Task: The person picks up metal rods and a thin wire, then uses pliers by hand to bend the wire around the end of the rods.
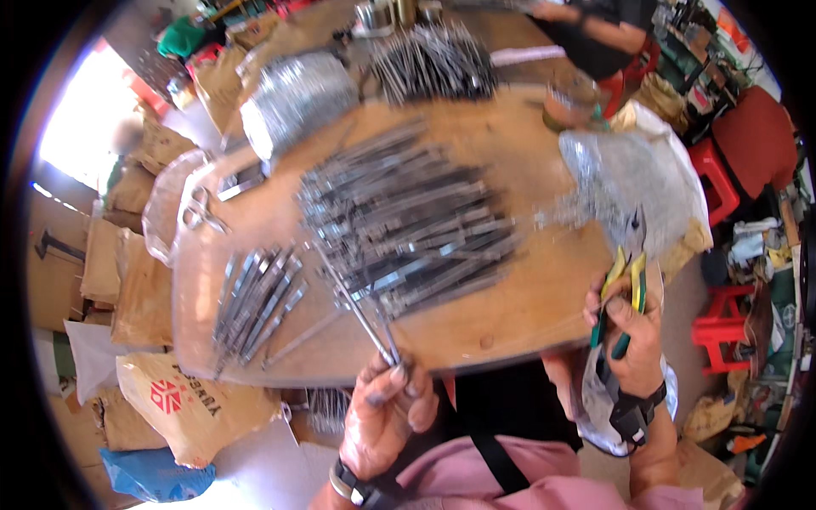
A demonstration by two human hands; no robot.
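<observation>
My left hand [388, 414] pinches the near end of a thin metal rod [361, 316] at the front edge of the wooden table [527, 310]. The rod leans out over the board toward a big heap of grey metal strips [408, 225] in the middle. My right hand [631, 336] grips pliers with yellow and green handles [623, 285], jaws pointing up at the table's right edge. A smaller row of metal strips [259, 297] lies to the left of the heap.
Scissors [202, 211] lie at the table's left rim. A clear plastic bag with shiny bits [633, 174] sits at the right. A wire coil [297, 98] and dark rods [433, 64] lie at the back. Another person [595, 30] sits beyond. Red stools [722, 327] stand right, paper sacks [191, 404] left.
</observation>
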